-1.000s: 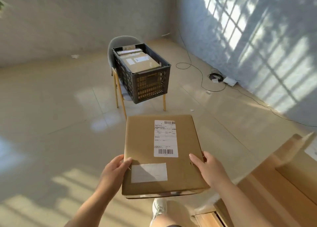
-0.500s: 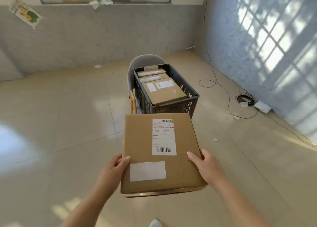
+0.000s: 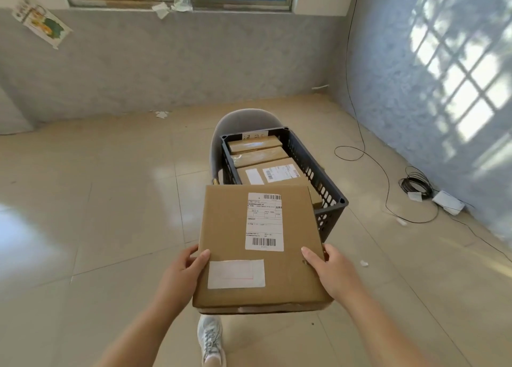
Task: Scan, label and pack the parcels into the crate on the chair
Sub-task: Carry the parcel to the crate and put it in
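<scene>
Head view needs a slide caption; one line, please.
Both hands, left hand and right hand, carry a labelled parcel toward the crate.

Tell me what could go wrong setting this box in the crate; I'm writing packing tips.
The crate already holds several parcels, so the flat box may sit proud of the rim and slide off. The left hand and right hand grip only its near edge, so the far end could dip and catch the rim. A bump might also shift the crate on the chair.
</scene>
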A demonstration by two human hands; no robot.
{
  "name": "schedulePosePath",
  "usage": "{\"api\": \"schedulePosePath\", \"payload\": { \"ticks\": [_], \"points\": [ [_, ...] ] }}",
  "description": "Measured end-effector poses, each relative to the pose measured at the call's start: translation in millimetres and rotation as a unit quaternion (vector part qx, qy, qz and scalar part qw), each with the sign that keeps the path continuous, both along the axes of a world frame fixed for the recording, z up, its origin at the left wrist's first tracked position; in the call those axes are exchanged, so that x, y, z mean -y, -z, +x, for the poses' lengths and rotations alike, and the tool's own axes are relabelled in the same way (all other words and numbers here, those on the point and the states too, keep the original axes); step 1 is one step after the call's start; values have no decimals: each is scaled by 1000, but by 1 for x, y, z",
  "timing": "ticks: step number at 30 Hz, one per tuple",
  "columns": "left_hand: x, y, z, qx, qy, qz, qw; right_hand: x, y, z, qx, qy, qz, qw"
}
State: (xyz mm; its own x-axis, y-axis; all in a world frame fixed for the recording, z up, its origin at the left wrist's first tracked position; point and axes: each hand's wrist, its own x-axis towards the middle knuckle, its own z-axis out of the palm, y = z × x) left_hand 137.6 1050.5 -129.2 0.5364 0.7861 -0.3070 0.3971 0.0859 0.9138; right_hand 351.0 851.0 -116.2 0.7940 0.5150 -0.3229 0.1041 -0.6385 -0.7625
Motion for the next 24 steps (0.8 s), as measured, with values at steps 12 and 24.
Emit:
{"api": "schedulePosePath", "payload": {
  "ticks": [12,24],
  "points": [
    [-184,4,163,-26,128,-16,991,-155,8,117,-29,126,-38,991],
    [-290,22,306,-89,182,57,978,-244,25,207,-86,171,-65,979]
  ]
}}
